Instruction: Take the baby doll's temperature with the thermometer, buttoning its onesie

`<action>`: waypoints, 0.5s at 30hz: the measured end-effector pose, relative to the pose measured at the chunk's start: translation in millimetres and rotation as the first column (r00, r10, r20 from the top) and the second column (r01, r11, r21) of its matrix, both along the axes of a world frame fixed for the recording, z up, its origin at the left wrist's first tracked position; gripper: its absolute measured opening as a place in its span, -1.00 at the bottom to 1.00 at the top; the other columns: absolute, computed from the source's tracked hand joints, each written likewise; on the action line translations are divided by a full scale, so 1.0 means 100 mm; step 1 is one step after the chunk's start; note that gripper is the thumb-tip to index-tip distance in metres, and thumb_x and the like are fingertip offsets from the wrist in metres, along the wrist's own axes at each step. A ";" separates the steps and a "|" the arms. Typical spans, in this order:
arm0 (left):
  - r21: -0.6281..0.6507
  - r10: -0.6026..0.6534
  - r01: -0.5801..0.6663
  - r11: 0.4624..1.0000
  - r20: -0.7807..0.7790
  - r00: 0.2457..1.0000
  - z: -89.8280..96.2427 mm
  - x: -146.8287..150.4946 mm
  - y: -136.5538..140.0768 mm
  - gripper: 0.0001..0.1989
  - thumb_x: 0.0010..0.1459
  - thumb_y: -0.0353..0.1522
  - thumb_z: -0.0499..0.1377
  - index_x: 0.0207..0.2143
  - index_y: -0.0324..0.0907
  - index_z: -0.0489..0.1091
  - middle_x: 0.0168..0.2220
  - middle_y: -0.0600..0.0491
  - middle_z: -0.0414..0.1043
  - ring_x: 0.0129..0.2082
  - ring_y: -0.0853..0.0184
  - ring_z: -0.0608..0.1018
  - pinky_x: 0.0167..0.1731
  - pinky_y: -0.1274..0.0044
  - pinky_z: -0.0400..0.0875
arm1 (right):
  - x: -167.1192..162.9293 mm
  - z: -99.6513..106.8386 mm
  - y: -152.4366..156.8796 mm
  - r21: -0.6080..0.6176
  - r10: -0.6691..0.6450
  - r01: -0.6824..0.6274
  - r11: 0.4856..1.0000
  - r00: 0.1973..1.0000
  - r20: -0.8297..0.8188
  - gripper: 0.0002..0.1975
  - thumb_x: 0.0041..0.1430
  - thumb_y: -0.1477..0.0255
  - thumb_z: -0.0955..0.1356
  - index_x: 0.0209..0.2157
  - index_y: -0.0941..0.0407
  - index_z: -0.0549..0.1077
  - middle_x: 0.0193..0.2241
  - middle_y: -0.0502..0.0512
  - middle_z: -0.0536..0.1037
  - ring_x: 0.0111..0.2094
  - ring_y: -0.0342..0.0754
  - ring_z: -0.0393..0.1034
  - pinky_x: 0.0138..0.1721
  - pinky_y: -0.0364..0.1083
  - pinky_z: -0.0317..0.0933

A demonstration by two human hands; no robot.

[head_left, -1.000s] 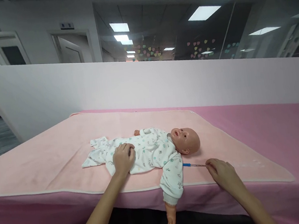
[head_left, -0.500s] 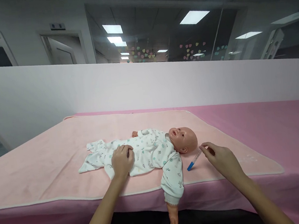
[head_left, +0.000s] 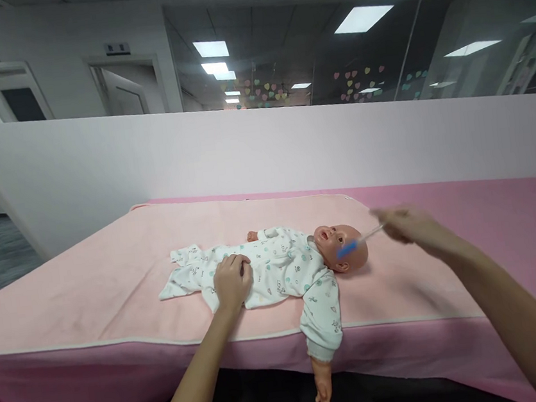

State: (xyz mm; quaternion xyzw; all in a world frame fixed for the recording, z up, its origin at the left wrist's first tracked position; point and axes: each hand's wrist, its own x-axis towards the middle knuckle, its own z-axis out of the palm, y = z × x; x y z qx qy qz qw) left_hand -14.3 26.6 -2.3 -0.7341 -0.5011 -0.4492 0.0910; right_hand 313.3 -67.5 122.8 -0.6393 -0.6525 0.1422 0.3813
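A baby doll [head_left: 275,268] in a white patterned sleepsuit lies on its back, its head to the right. One of its arms hangs over the table's front edge. My left hand [head_left: 233,283] rests palm down across the doll's lower body, thumb apart from the fingers. Between the fingertips of my right hand [head_left: 403,224], raised to the right of the doll's head, is the clear end of a thermometer [head_left: 349,248]. Its blue end points left and appears in front of the doll's face; I cannot tell whether it touches. The right hand is blurred by motion.
Under the doll is a peach blanket [head_left: 108,284] with a white edge, spread over a pink tablecloth [head_left: 493,220]. A low white partition [head_left: 282,151] stands behind the table. Beyond it are doors and a glass wall with heart stickers.
My right hand has lifted up and to the right with the thermometer, from beside the doll's head to above it. My left hand stays on the doll. The view has shifted slightly.
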 end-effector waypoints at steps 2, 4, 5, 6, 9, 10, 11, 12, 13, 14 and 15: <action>-0.007 0.000 0.000 1.000 0.000 1.000 0.00 0.00 0.00 -0.85 0.08 -0.43 -0.01 -0.45 -0.13 0.34 -0.42 0.08 0.42 -0.35 0.31 0.40 -0.28 0.46 0.23 | 0.02 0.24 0.07 0.138 -0.047 0.068 0.988 0.987 -0.153 -0.49 0.13 0.06 0.15 -0.71 0.06 -0.07 -0.73 -0.11 -0.07 -0.69 -0.24 -0.19 -0.65 -0.14 -0.21; -0.012 -0.004 0.004 1.000 -0.001 1.000 0.00 0.00 -0.01 -0.85 0.07 -0.43 -0.01 -0.45 -0.14 0.35 -0.42 0.08 0.42 -0.35 0.31 0.40 -0.29 0.46 0.23 | 0.00 0.36 0.09 0.139 -0.018 0.049 0.989 0.977 -0.213 -0.48 0.10 0.08 0.22 -0.72 0.06 -0.07 -0.74 -0.12 -0.10 -0.69 -0.24 -0.23 -0.66 -0.13 -0.23; -0.014 -0.007 0.007 1.000 0.000 1.000 0.00 0.00 -0.01 -0.85 0.07 -0.43 -0.01 -0.45 -0.14 0.35 -0.42 0.07 0.42 -0.35 0.31 0.40 -0.29 0.46 0.23 | -0.02 0.38 0.08 0.128 0.007 0.025 0.992 0.971 -0.240 -0.48 0.09 0.08 0.24 -0.72 0.06 -0.06 -0.74 -0.12 -0.10 -0.69 -0.24 -0.23 -0.67 -0.13 -0.23; -0.016 -0.008 0.008 1.000 0.000 1.000 0.01 0.00 -0.01 -0.85 0.07 -0.43 -0.01 -0.45 -0.14 0.35 -0.42 0.07 0.42 -0.34 0.31 0.40 -0.29 0.46 0.23 | -0.05 0.37 0.07 0.126 0.022 0.012 0.992 0.963 -0.269 -0.48 0.09 0.09 0.25 -0.73 0.06 -0.05 -0.75 -0.12 -0.09 -0.70 -0.25 -0.22 -0.68 -0.13 -0.23; -0.020 -0.002 0.002 1.000 0.005 1.000 0.01 0.01 -0.02 -0.85 0.07 -0.43 0.00 -0.46 -0.14 0.34 -0.42 0.09 0.42 -0.35 0.31 0.40 -0.29 0.46 0.23 | -0.16 0.27 -0.02 0.120 0.020 0.018 0.993 0.950 -0.311 -0.46 0.08 0.09 0.25 -0.77 0.07 -0.01 -0.79 -0.12 -0.05 -0.73 -0.27 -0.18 -0.71 -0.15 -0.22; -0.021 0.000 0.000 1.000 0.006 1.000 0.01 0.01 -0.02 -0.85 0.07 -0.44 0.00 -0.46 -0.14 0.34 -0.42 0.09 0.42 -0.35 0.32 0.40 -0.29 0.46 0.23 | -0.19 0.23 -0.05 0.106 0.011 0.022 0.994 0.953 -0.303 -0.46 0.07 0.09 0.26 -0.78 0.08 0.00 -0.80 -0.12 -0.03 -0.73 -0.28 -0.18 -0.72 -0.16 -0.22; -0.021 0.001 -0.001 1.000 0.007 1.000 0.01 0.01 -0.02 -0.86 0.07 -0.44 0.00 -0.46 -0.13 0.34 -0.42 0.10 0.42 -0.35 0.32 0.40 -0.29 0.46 0.23 | -0.22 0.19 -0.07 0.082 0.017 0.008 0.997 0.954 -0.299 -0.46 0.06 0.10 0.27 -0.79 0.08 0.02 -0.80 -0.13 -0.02 -0.74 -0.29 -0.17 -0.72 -0.17 -0.22; -0.021 0.001 0.000 1.000 0.006 1.000 0.01 0.00 -0.02 -0.86 0.07 -0.44 0.00 -0.46 -0.13 0.33 -0.42 0.10 0.42 -0.35 0.32 0.40 -0.29 0.46 0.23 | -0.24 0.16 -0.09 0.061 0.033 -0.014 0.998 0.950 -0.310 -0.46 0.06 0.09 0.27 -0.79 0.09 0.02 -0.81 -0.13 -0.02 -0.74 -0.29 -0.17 -0.73 -0.18 -0.21; -0.020 -0.001 0.001 1.000 0.005 1.000 0.01 0.00 -0.01 -0.86 0.07 -0.44 0.00 -0.46 -0.13 0.33 -0.42 0.10 0.42 -0.35 0.32 0.39 -0.29 0.46 0.23 | -0.26 0.14 -0.11 0.053 0.040 -0.024 0.998 0.945 -0.325 -0.45 0.07 0.09 0.26 -0.79 0.09 0.02 -0.81 -0.14 -0.03 -0.75 -0.29 -0.16 -0.73 -0.19 -0.21; -0.018 -0.003 0.003 1.000 0.004 1.000 0.01 0.00 -0.01 -0.86 0.07 -0.44 0.00 -0.46 -0.13 0.33 -0.42 0.10 0.42 -0.35 0.32 0.39 -0.29 0.46 0.23 | -0.26 0.13 -0.12 0.061 0.037 -0.017 0.998 0.941 -0.338 -0.45 0.06 0.09 0.26 -0.79 0.09 0.02 -0.82 -0.14 -0.03 -0.75 -0.29 -0.16 -0.73 -0.20 -0.22; -0.016 -0.004 0.004 1.000 0.005 1.000 0.01 0.00 -0.01 -0.86 0.07 -0.44 0.00 -0.46 -0.13 0.33 -0.42 0.10 0.41 -0.36 0.32 0.39 -0.29 0.47 0.22 | -0.26 0.12 -0.13 0.072 0.041 -0.016 0.997 0.935 -0.352 -0.45 0.07 0.09 0.26 -0.79 0.09 0.02 -0.82 -0.14 -0.02 -0.75 -0.29 -0.15 -0.74 -0.20 -0.22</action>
